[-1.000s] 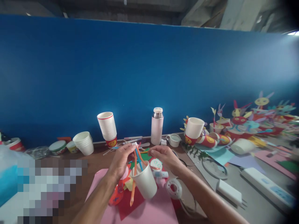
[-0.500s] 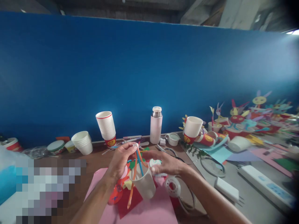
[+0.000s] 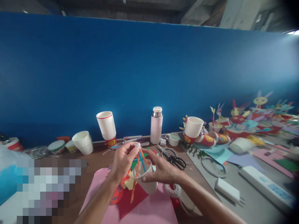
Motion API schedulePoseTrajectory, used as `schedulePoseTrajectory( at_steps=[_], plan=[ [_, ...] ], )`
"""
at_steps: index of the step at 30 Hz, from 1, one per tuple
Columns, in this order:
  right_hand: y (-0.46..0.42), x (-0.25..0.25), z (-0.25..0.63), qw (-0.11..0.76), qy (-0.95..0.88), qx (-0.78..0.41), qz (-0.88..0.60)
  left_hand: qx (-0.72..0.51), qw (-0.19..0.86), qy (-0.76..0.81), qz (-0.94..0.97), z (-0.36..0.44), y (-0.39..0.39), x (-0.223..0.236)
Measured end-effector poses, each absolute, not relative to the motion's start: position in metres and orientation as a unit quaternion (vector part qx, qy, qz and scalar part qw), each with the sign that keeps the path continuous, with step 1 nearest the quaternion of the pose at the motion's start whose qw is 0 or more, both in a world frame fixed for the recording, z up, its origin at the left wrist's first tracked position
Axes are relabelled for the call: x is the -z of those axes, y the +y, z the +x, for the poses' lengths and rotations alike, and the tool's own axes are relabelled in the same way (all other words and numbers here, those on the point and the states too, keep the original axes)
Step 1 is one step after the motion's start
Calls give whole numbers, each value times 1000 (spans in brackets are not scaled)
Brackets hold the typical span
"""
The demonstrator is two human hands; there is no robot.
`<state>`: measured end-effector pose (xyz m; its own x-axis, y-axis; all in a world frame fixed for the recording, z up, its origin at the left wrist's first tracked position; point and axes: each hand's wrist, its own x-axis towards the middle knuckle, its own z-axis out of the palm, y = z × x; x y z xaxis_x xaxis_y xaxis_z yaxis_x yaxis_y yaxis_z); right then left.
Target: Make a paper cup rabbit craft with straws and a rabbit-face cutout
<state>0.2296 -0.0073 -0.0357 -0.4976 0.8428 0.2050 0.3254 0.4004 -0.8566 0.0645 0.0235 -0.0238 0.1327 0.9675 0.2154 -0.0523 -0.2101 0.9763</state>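
My left hand (image 3: 123, 160) pinches the upper ends of several orange and blue strips (image 3: 139, 160) between thumb and fingers. The strips run down into a white paper cup (image 3: 145, 183), and orange ends show below it. The cup hangs tilted just under my hands, above the red paper (image 3: 133, 203). My right hand (image 3: 161, 171) is spread around the strips, its thumb at the cup rim. Whether it grips the cup is hidden. Black-handled scissors (image 3: 174, 161) lie just beyond my right fingers.
A pink sheet (image 3: 154, 211) and a tape roll (image 3: 173, 190) lie below my hands. Behind stand a stack of paper cups (image 3: 106, 125) and a pale pink thermos (image 3: 156, 126). Paper-cup craft figures (image 3: 238, 124) crowd the right, with a white power strip (image 3: 266, 186) in front. A blue wall rises behind.
My right hand has moved down and left toward the cup rim, uncovering the scissors. The cup sits more upright, and the strips stay pinched in my left hand.
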Motion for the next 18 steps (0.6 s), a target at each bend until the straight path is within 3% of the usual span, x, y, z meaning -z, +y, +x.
schedulePoseTrajectory(
  at_steps=[5, 13, 18],
  plan=[
    [-7, 40, 227, 335, -753, -385, -415, -546, 392, 426, 606, 64, 22, 26],
    [-6, 42, 226, 364, -750, -383, -398, -507, 486, 405, 585, 60, 22, 10],
    [-5, 31, 234, 429, -724, -365, -398, -499, 513, 420, 558, 56, 26, 11]
  ],
)
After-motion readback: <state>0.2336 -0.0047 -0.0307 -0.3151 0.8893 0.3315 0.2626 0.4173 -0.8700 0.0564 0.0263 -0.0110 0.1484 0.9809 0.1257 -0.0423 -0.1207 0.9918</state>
